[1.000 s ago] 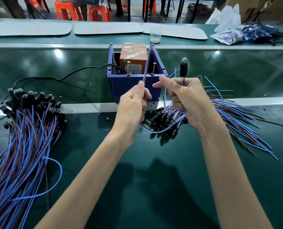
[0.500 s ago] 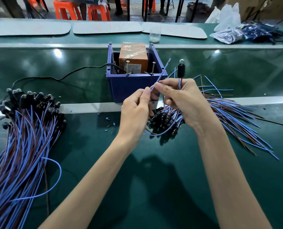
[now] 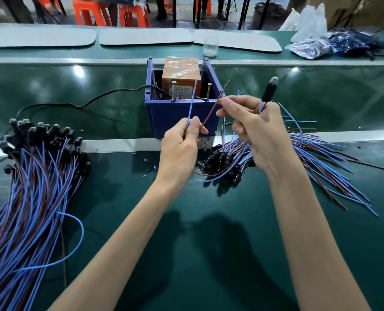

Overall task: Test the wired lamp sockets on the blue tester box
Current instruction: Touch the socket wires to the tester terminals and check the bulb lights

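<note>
The blue tester box stands at the middle of the green bench, with an orange block and two upright metal pins inside it. My right hand holds a black lamp socket upright by its wires, just right of the box. The socket's brown wire passes between my right thumb and fingertip. My left hand pinches the blue wire and the lower part of the brown one, both wire ends pointing up in front of the box.
A large bundle of wired sockets lies at the left, and a smaller heap lies under my right hand. A black cable runs from the box to the left. A small clear cup and plastic bags sit on the far bench.
The blue and brown wire ends have been drawn apart; my left hand now holds the blue one upright before the box. My right hand stays beside the box with the socket.
</note>
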{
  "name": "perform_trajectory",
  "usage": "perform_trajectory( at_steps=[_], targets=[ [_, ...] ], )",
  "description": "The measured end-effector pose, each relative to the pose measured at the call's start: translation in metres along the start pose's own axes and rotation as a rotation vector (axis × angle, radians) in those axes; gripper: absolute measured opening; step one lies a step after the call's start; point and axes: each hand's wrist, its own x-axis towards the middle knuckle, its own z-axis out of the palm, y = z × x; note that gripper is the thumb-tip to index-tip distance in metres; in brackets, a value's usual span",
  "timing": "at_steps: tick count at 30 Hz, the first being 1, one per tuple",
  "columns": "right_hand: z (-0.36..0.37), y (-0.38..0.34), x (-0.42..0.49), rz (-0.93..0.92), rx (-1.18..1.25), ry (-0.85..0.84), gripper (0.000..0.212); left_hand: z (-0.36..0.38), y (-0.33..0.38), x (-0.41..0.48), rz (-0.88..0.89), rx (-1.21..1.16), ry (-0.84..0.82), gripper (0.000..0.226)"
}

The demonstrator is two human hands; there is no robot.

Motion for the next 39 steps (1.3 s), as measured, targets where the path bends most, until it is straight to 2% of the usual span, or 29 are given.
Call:
perform_trajectory(
  at_steps=[4, 9, 16, 26, 32, 36, 39],
  targets=[
    [-0.001, -0.003, 0.0, -0.019, 0.092, 0.096, 0.01, -0.005, -0.003, 0.004, -0.024, 0.104, -0.081, 0.036],
    [-0.001, -0.004, 0.001, 0.005, 0.118, 0.066, 0.019, -0.01, -0.004, 0.006, -0.024, 0.191, -0.122, 0.036],
    [0.003, 0.0, 0.0, 0.043, 0.054, 0.074, 0.01, -0.015, -0.004, 0.01, -0.026, 0.182, -0.124, 0.037],
    [0.001, 0.0, 0.003, 0.05, 0.114, 0.066, 0.017, -0.02, -0.005, 0.014, -0.02, 0.193, -0.141, 0.037],
    [0.007, 0.001, 0.0, 0.064, 0.125, 0.081, 0.02, -0.028, -0.006, 0.019, 0.061, 0.292, -0.109, 0.037],
    [0.008, 0.002, 0.002, 0.107, 0.136, 0.147, 0.019, -0.035, -0.009, 0.024, 0.086, 0.435, -0.019, 0.038],
    [0.004, -0.001, 0.003, 0.105, 0.123, 0.155, 0.021, -0.034, -0.008, 0.023, 0.133, 0.457, 0.008, 0.033]
  ],
)
